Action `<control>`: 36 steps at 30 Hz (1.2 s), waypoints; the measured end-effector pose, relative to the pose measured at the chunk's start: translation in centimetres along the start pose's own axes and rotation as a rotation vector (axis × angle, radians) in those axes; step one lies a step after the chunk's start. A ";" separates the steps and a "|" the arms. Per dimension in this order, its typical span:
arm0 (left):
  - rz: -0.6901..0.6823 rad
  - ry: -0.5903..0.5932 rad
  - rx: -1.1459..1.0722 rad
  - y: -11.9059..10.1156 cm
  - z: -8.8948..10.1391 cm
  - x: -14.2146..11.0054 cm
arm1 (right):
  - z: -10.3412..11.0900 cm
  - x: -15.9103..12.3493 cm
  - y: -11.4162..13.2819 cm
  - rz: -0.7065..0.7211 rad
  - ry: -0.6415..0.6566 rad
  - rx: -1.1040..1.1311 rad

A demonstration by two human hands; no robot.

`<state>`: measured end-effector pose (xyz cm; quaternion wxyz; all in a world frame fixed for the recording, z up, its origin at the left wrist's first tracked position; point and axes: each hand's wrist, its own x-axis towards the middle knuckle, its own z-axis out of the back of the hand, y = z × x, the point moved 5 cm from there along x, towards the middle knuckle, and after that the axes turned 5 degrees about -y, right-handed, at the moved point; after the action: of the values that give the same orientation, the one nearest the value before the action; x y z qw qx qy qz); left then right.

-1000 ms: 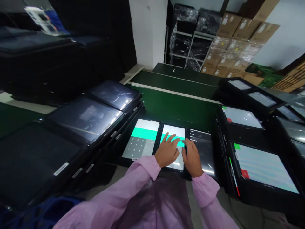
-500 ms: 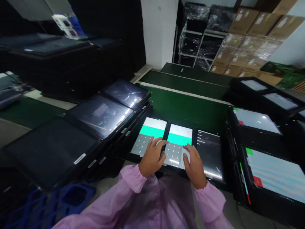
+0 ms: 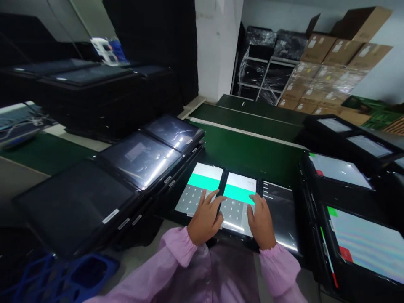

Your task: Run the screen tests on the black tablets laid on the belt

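Three tablets lie side by side in front of me. The middle tablet (image 3: 235, 216) shows a white strip, a green band and a grey number keypad. My left hand (image 3: 206, 216) is over its left edge, fingers apart, index finger at the keypad's upper left. On the other side, my right hand (image 3: 261, 219) has its fingers spread, with the index fingertip at the green band's right end. Whether the fingertips touch the glass I cannot tell. The left tablet (image 3: 197, 182) has the same keypad screen. A dark screen with small white text lines fills the right tablet (image 3: 282, 214).
Stacks of dark-screened tablets (image 3: 78, 202) rise on my left, above a blue plastic crate (image 3: 75, 273). To the right, stacked tablets (image 3: 369, 235) show pale screens with green and red corners. Beyond the green worktop (image 3: 249, 145) are wrapped racks and cardboard boxes (image 3: 318, 48).
My right index finger has moved up from the keypad's top right to the green band. The left hand stays near the keypad's upper left. The whole view has shifted slightly downward.
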<state>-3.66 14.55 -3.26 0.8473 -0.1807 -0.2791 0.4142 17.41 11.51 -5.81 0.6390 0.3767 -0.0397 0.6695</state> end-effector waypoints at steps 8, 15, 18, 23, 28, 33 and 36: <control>0.123 -0.118 0.020 3.9 2.1 -1.4 | -0.3 -0.3 -0.4 -0.035 -0.031 -0.040; 0.177 -0.138 0.106 6.1 2.5 0.4 | 0.6 -0.6 -0.1 -0.036 -0.055 0.052; 0.165 -0.111 0.146 6.4 2.5 1.5 | 2.6 -1.6 -0.4 -0.170 -0.097 0.120; 0.128 -0.055 0.212 5.8 2.3 2.6 | 5.4 -4.3 -1.1 -0.364 -0.087 0.188; 0.057 0.017 0.169 5.2 1.6 3.1 | 6.6 -6.4 -1.7 -0.480 -0.084 0.184; 0.126 -0.036 0.191 6.3 2.0 2.7 | 7.3 -7.6 -2.1 -0.544 -0.090 0.183; 0.111 -0.030 0.162 5.9 1.7 2.8 | 7.6 -7.9 -2.0 -0.597 -0.072 0.196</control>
<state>-6.93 20.40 -4.21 0.8307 -0.1203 -0.2469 0.4843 21.86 1.31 -5.59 0.7661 0.4549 0.1147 0.4394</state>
